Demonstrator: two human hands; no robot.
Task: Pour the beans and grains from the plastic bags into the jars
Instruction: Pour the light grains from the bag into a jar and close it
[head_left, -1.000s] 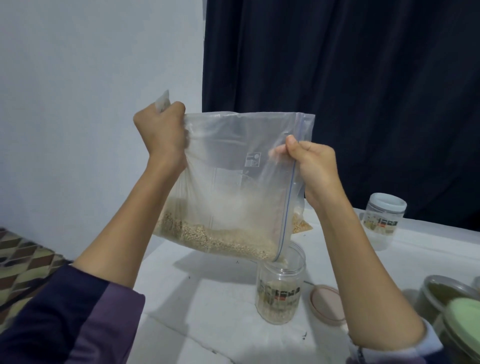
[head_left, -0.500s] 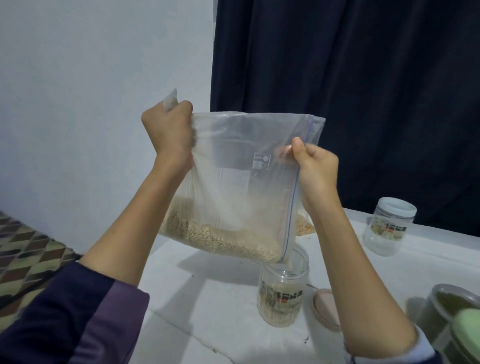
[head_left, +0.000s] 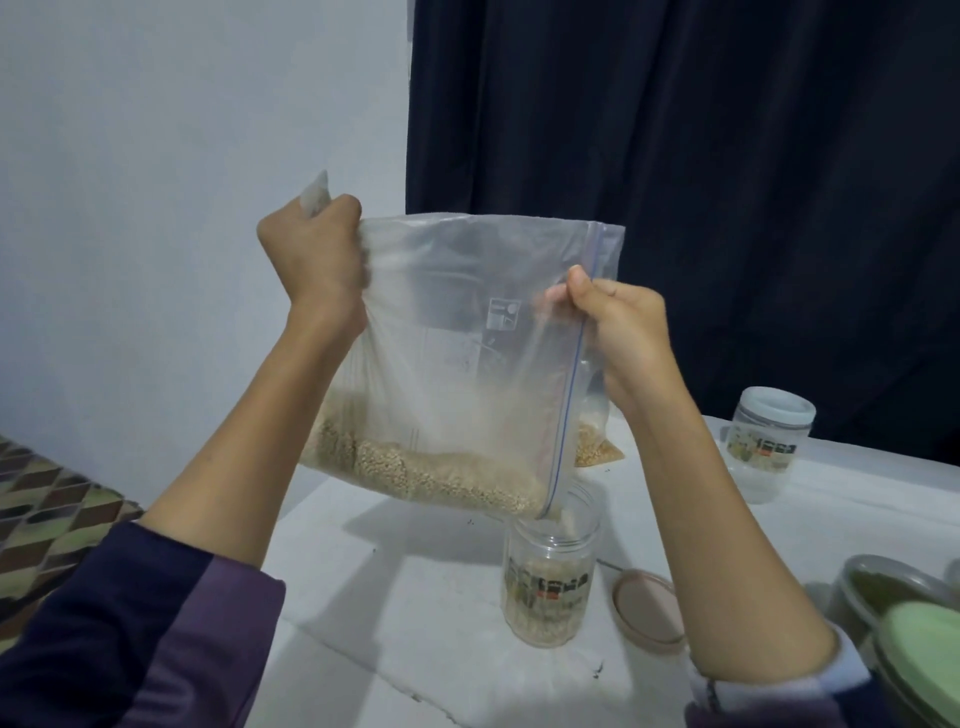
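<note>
I hold a clear zip bag (head_left: 457, 332) of pale grains tilted in the air above the white table (head_left: 415, 613). My left hand (head_left: 314, 260) grips the bag's upper left corner in a fist. My right hand (head_left: 618, 332) pinches the bag's blue zip edge on the right side. The grains (head_left: 431, 473) lie along the bag's lower edge and run out of its bottom right corner into an open clear jar (head_left: 550, 577) standing just below. The jar is partly filled with grains.
A round brown lid (head_left: 647, 608) lies on the table right of the jar. A lidded clear jar (head_left: 769, 449) stands at the back right. Another bag of grains (head_left: 597, 441) lies behind. Containers with green contents (head_left: 909, 634) crowd the right edge. A patterned floor (head_left: 47, 514) shows left.
The view has shifted a little. Both hands keep the same hold on the bag, and grains go on sliding toward its lower right corner into the jar.
</note>
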